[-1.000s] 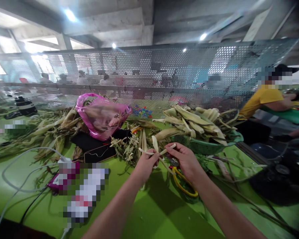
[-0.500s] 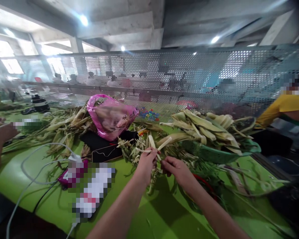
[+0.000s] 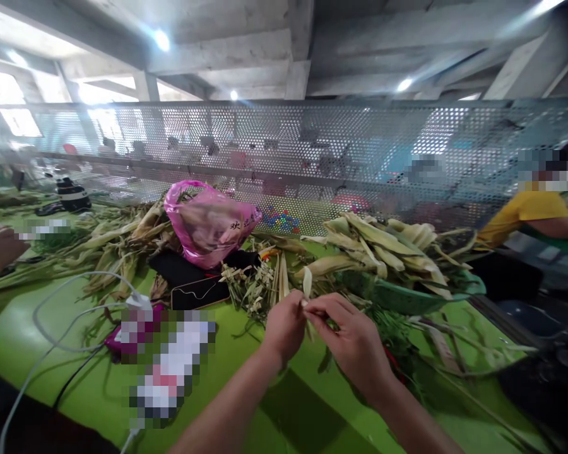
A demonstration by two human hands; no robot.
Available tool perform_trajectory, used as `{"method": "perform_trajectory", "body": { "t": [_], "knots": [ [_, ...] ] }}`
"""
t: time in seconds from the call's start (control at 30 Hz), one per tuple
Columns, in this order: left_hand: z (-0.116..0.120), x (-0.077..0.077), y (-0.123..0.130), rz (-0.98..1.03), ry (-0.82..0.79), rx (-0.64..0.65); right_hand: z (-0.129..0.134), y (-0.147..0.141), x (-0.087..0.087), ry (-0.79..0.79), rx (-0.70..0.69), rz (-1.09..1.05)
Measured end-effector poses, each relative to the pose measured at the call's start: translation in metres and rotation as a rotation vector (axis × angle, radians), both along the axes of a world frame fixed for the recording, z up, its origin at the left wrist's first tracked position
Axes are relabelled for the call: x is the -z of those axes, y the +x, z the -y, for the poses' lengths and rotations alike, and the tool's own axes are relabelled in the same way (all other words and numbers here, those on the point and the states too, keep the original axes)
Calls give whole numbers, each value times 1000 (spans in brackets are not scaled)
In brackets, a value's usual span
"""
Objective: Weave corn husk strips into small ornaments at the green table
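Note:
My left hand [image 3: 284,325] is closed around pale corn husk strips [image 3: 307,282], one of which sticks up above the fingers. Pressed close to it, the fingertips of my right hand [image 3: 344,331] pinch the same husk strips. The point where the strips meet is partly hidden by my fingers. Just behind my hands lies a heap of short cut husk pieces [image 3: 255,287] on the green table [image 3: 246,378]. To the right, a green basket [image 3: 407,296] holds a pile of dry corn husks [image 3: 383,243].
A pink plastic bag [image 3: 208,230] stands behind a dark phone [image 3: 199,295]. White cables [image 3: 35,315] run to a purple power block [image 3: 132,334] at the left, beside a blurred-out device [image 3: 175,369]. Another person's hand [image 3: 0,249] is at far left; a person in yellow [image 3: 530,211] sits at right.
My right hand has moved up and in against my left hand, its back now turned more toward me. The crossed side strips and the hanging braided length no longer show.

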State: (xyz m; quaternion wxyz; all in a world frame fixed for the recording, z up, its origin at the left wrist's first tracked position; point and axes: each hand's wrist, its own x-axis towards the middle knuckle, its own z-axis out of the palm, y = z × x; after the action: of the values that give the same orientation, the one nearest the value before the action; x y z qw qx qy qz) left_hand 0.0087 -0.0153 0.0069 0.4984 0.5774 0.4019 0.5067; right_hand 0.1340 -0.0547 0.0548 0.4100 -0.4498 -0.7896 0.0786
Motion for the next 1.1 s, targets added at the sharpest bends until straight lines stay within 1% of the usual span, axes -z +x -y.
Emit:
{"method": "perform_trajectory", "body": {
  "t": [0.03,0.1,0.2,0.3,0.4,0.47,0.53,0.6,0.67,0.73,0.8,0.87,0.97,1.03,1.1],
  "knots": [
    [-2,-1,0,31,11,7,-1,3,0,-2,23,-28],
    [-5,-4,-1,141,-27,47,-4,8,-1,-27,50,-90],
    [-5,-10,-1,280,-202,162,-11,16,0,-57,46,-150],
    [-1,-16,-3,389,-325,263,-19,22,5,-15,46,-168],
    [2,-21,-5,465,-362,336,-24,26,10,18,45,-159],
    [3,-23,-6,462,-364,325,-24,27,11,32,24,-139],
    [3,-22,-5,429,-360,278,-23,27,11,61,-1,-88],
    [1,-19,-5,405,-370,236,-21,25,10,129,10,30],
    [-1,-17,-4,421,-386,215,-19,24,9,225,52,192],
    [-3,-15,-4,451,-388,218,-17,23,7,303,78,325],
    [-3,-15,-5,468,-391,229,-16,22,6,332,56,385],
    [-2,-15,-5,468,-398,235,-16,22,5,340,23,384],
    [-2,-15,-4,427,-366,239,-16,21,7,313,15,295],
    [-1,-14,-3,353,-317,234,-17,20,10,249,51,200],
    [-1,-13,-1,267,-253,227,-18,19,14,179,123,96]
  ]
}}
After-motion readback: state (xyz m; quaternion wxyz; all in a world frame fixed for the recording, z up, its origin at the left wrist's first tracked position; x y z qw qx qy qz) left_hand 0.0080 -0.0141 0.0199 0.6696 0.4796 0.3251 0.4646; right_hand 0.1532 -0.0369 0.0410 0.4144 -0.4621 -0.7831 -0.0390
